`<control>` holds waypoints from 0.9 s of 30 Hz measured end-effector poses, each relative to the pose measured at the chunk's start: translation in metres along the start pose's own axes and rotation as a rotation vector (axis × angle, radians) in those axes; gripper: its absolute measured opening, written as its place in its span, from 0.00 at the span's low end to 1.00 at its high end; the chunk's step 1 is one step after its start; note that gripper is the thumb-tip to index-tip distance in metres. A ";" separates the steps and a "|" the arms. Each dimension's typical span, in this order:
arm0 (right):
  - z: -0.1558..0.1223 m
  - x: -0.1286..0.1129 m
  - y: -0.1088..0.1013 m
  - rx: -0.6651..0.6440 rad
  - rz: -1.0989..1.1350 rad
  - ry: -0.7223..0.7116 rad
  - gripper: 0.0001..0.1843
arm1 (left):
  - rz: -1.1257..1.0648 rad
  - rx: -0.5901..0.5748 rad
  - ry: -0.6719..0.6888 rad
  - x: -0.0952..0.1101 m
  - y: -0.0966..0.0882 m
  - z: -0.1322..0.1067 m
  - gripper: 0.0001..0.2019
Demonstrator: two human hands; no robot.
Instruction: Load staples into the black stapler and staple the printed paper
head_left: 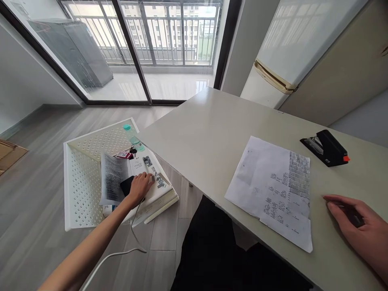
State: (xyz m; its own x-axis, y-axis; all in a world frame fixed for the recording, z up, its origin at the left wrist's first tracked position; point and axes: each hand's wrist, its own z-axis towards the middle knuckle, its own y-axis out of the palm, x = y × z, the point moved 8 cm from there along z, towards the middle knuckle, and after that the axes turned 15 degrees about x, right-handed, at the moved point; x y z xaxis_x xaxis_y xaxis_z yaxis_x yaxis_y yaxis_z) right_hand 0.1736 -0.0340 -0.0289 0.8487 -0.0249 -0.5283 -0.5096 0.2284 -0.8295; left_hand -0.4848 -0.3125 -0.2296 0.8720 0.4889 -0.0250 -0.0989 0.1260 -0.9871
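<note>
my left hand (pixel 142 185), left of centre, bends over a smooth white surface (pixel 156 194) with small grey strips (pixel 160 180); i can't tell its grip. my right hand (pixel 354 228), cut off lower right, curls loosely, contents unclear, beside flat printed paper (pixel 269 186).

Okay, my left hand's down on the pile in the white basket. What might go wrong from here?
The white cable trails past your left hand, so it might snag as that arm moves.

The plastic bottle sits by the rim of the white basket and could get knocked if the pile shifts.

The printed paper lies close to the table's near edge, so a brush might slide it off.
</note>
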 end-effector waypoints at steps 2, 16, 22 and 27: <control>0.000 0.000 0.000 0.004 -0.006 -0.010 0.20 | 0.003 0.004 -0.008 0.002 0.003 0.006 0.18; 0.005 0.010 0.004 0.002 0.022 0.004 0.23 | -0.036 0.100 0.032 -0.003 -0.032 -0.007 0.18; 0.005 0.010 0.004 -0.023 0.025 -0.019 0.20 | 0.037 0.017 0.013 0.000 -0.022 -0.003 0.18; 0.005 0.012 0.005 -0.041 0.012 0.023 0.19 | 0.073 -0.059 0.001 0.007 -0.010 0.005 0.19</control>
State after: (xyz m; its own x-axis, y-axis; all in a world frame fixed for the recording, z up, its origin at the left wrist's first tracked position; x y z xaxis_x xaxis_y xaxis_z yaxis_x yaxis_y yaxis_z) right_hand 0.1823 -0.0287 -0.0386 0.8395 -0.0452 -0.5415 -0.5252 0.1884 -0.8299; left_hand -0.4800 -0.3060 -0.2190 0.8638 0.4943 -0.0976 -0.1343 0.0392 -0.9902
